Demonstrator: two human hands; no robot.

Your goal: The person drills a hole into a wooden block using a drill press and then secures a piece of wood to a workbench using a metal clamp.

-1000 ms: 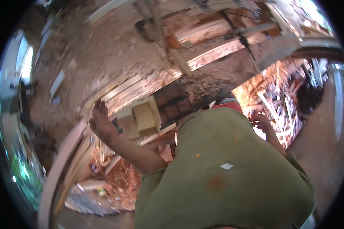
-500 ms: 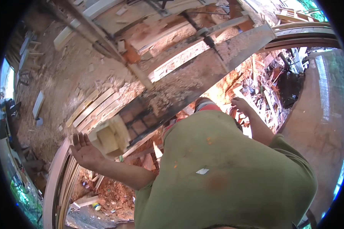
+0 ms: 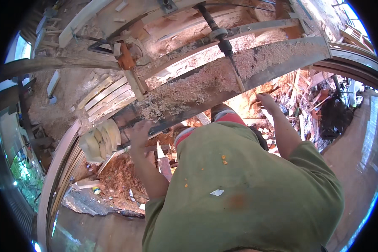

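Observation:
My left hand (image 3: pixel 140 131) is smeared by motion beside the left end of a long, dark-edged bench board (image 3: pixel 277 67). Whether its fingers are apart cannot be made out. Just left of it sits a bundle of pale, curved wood pieces (image 3: pixel 100 140). My right hand (image 3: pixel 265 102) hangs in the air below the board's near edge, fingers loosely bent, with nothing visible in them. Over the board, a dark metal shaft (image 3: pixel 225 47) ends in a thin pointed bit (image 3: pixel 238 77) reaching toward the near edge. Wood shavings (image 3: pixel 172 98) cover much of the board.
An orange block with a wooden post (image 3: pixel 134 84) stands at the board's far side. Light wood strips (image 3: pixel 107 96) lie at the left. Wood scraps and reddish sawdust (image 3: pixel 126 176) cover the ground below. A dark curved rail (image 3: pixel 59 180) runs along the left.
My left hand has swung right from beyond the pale wood bundle to the board's end. My right hand has risen slightly. The view has shifted, showing more of the board and shaft.

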